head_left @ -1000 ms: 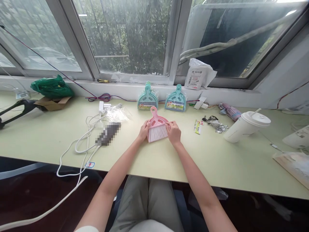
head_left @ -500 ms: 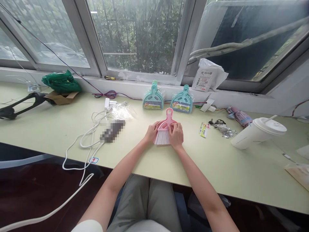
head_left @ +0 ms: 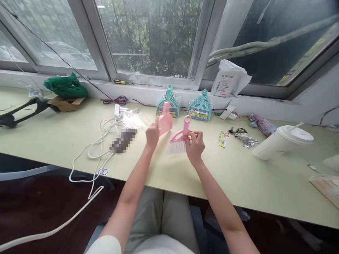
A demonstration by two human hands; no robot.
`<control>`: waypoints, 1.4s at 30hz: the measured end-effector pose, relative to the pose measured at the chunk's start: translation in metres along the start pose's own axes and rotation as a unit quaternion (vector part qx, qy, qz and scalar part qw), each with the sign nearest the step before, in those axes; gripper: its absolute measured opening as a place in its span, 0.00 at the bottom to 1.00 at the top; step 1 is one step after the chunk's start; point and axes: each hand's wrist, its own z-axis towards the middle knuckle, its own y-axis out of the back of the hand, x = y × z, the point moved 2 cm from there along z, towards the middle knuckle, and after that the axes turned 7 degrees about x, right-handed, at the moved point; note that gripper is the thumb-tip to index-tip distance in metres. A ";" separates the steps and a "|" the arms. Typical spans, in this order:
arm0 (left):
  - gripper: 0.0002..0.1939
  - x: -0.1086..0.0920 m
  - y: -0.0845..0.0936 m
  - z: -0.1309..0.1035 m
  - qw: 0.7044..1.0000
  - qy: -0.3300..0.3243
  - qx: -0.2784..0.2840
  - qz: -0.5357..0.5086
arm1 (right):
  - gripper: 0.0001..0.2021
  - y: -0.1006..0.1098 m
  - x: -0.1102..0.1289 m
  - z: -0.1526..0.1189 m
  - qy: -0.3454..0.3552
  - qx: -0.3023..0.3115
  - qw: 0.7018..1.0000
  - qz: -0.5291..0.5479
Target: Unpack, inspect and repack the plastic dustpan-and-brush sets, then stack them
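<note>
A pink dustpan (head_left: 165, 123), slightly blurred, is gripped at its left side by my left hand (head_left: 152, 135). It is held above the table with its handle pointing away from me. My right hand (head_left: 195, 146) pinches a small pink brush (head_left: 182, 135) with white bristles by its right end; the looped handle points up and away. Dustpan and brush are apart from each other. Behind them stand two wrapped teal dustpan-and-brush sets, the left one (head_left: 168, 102) partly covered by the pink dustpan and the right one (head_left: 200, 106) in full view.
To the left lie white cables (head_left: 91, 155), a clear plastic wrapper (head_left: 135, 118) and a cardboard box (head_left: 66, 104) under a green bag (head_left: 65, 86). On the right are a label card (head_left: 224, 139), keys (head_left: 246, 139), a folded umbrella (head_left: 262, 124) and a tilted white cup (head_left: 278, 143).
The pink dustpan and brush, together before, are now separated. My left hand has moved left and up with the dustpan, while my right hand keeps the brush near its former spot.
</note>
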 end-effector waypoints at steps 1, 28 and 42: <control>0.23 0.008 0.005 0.004 1.000 0.022 -0.013 0.012 | 0.17 0.001 -0.007 0.003 -0.005 0.010 1.000 -0.020; 0.18 -0.005 -0.057 -0.017 0.972 -0.062 0.226 0.035 | 0.13 -0.026 -0.060 0.018 -0.048 0.158 0.982 -0.090; 0.17 -0.020 -0.055 -0.024 0.912 -0.350 0.173 0.125 | 0.13 -0.042 -0.054 0.012 0.040 0.254 0.966 0.008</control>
